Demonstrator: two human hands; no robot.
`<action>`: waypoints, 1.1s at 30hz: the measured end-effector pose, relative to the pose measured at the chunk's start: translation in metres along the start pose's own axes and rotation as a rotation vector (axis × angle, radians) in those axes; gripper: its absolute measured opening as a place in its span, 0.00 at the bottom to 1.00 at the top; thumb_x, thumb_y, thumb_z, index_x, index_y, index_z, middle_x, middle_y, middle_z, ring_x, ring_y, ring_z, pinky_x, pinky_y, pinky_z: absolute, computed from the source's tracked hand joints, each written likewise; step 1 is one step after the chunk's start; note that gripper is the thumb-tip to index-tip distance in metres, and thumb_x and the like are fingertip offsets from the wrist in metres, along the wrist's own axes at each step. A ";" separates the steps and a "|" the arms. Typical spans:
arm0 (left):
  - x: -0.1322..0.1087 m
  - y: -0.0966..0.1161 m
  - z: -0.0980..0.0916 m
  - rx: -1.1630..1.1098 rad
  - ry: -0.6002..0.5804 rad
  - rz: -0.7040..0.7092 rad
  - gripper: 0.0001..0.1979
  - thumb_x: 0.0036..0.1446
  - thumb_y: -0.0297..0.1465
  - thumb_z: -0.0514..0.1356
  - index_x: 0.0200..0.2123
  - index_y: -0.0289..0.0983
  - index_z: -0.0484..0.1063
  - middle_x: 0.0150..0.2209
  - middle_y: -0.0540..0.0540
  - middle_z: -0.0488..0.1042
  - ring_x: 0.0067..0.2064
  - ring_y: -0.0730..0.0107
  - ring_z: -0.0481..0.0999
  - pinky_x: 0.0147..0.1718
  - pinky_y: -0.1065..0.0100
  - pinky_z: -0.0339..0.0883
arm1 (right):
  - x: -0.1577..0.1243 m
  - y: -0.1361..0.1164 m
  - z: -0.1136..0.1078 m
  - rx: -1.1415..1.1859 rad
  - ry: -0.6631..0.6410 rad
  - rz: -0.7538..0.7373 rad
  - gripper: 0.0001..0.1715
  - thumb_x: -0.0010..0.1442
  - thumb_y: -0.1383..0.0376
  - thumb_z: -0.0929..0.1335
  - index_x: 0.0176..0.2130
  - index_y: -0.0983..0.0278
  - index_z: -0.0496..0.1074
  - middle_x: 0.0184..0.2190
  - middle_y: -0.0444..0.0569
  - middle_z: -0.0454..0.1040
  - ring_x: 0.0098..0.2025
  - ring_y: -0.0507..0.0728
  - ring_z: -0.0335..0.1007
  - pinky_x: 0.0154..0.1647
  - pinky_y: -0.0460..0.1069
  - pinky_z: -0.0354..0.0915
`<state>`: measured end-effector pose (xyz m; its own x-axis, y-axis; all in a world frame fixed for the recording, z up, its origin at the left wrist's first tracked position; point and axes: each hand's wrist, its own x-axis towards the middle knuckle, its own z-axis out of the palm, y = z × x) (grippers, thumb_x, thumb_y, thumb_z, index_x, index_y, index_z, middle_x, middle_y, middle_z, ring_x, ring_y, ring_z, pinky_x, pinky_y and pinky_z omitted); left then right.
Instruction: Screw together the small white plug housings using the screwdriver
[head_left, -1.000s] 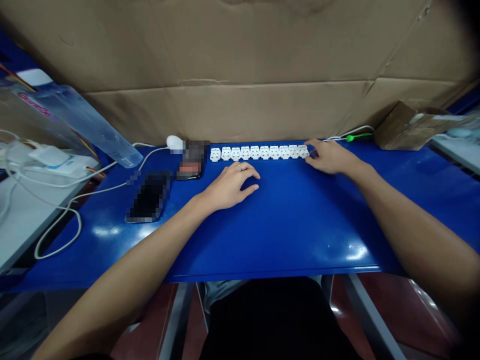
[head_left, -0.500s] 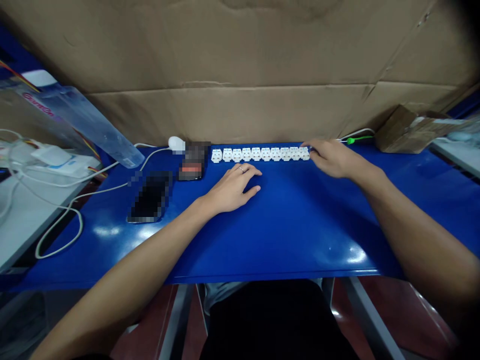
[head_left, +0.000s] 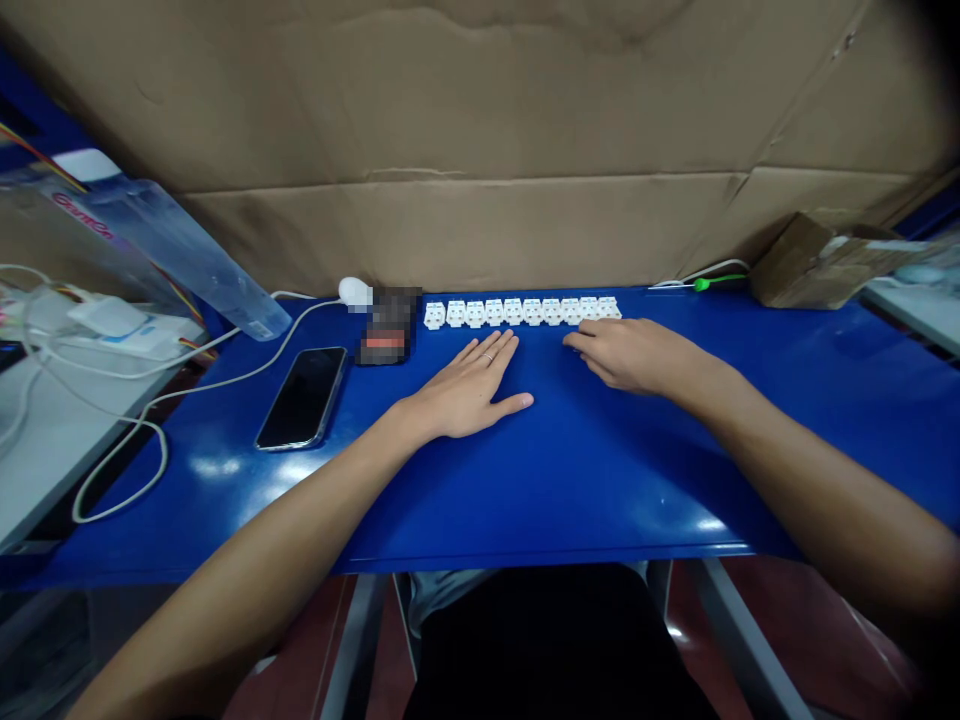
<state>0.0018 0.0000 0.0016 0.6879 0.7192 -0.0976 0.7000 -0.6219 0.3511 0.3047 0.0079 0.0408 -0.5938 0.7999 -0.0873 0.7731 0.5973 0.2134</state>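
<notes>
A row of several small white parts with bluish tops [head_left: 513, 311] stands along the back of the blue table. Their exact kind is too small to make out. My left hand [head_left: 466, 388] lies flat in front of the row, fingers stretched out and thumb apart, a ring on one finger. It holds nothing. Close before the right end of the row is my right hand [head_left: 626, 355], its fingers curled together and pointing left. Whether anything is between those fingertips is hidden. The right hand partly overlaps the lower edge of the row's last parts.
A phone [head_left: 304, 398] and a dark pixelated item [head_left: 387, 325] lie to the left, near a white plug-like piece [head_left: 354, 291]. A white cable [head_left: 161, 440] loops over the left edge. A plastic bottle [head_left: 199, 245] leans there. At back right sits a cardboard box [head_left: 799, 262].
My right hand has come off the row's right end, moving left and toward me, with its fingers curling. My left hand has flattened, its fingers straightening, and shifted slightly toward me.
</notes>
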 end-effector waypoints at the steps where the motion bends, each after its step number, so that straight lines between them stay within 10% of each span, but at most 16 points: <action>1: 0.000 0.000 0.001 -0.002 0.011 -0.004 0.53 0.79 0.62 0.49 0.88 0.31 0.39 0.88 0.31 0.36 0.89 0.42 0.37 0.86 0.40 0.37 | 0.000 -0.003 -0.001 0.015 0.008 0.003 0.28 0.79 0.64 0.58 0.64 0.67 0.80 0.54 0.68 0.85 0.49 0.72 0.86 0.46 0.64 0.78; 5: 0.001 0.000 0.004 0.005 0.039 -0.012 0.53 0.79 0.62 0.49 0.88 0.30 0.39 0.87 0.30 0.37 0.89 0.41 0.38 0.86 0.40 0.38 | 0.002 -0.025 0.003 0.313 0.145 -0.072 0.40 0.80 0.46 0.63 0.74 0.69 0.73 0.72 0.71 0.76 0.73 0.80 0.74 0.75 0.74 0.70; 9: 0.001 0.000 0.005 0.024 0.017 -0.030 0.53 0.79 0.62 0.48 0.88 0.30 0.40 0.87 0.29 0.36 0.88 0.39 0.38 0.86 0.39 0.38 | 0.005 -0.050 0.024 0.550 0.065 -0.179 0.70 0.74 0.29 0.62 0.86 0.77 0.44 0.86 0.71 0.43 0.88 0.81 0.44 0.87 0.75 0.52; 15: -0.002 0.008 0.001 0.038 -0.032 -0.061 0.55 0.78 0.63 0.47 0.88 0.29 0.39 0.87 0.30 0.33 0.89 0.40 0.33 0.86 0.38 0.34 | 0.005 -0.055 0.039 0.596 0.003 -0.166 0.69 0.74 0.28 0.60 0.86 0.73 0.42 0.87 0.66 0.35 0.90 0.76 0.32 0.90 0.75 0.39; 33: -0.012 0.016 0.002 0.075 -0.028 -0.029 0.55 0.77 0.64 0.48 0.88 0.34 0.37 0.87 0.36 0.33 0.88 0.38 0.30 0.85 0.32 0.34 | 0.000 -0.044 0.040 0.620 0.022 -0.231 0.64 0.75 0.32 0.66 0.86 0.61 0.37 0.87 0.57 0.34 0.90 0.76 0.33 0.90 0.76 0.41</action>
<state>0.0053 -0.0195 0.0070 0.6715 0.7290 -0.1327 0.7313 -0.6231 0.2776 0.2798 -0.0161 -0.0080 -0.7590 0.6497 -0.0427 0.6065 0.6817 -0.4091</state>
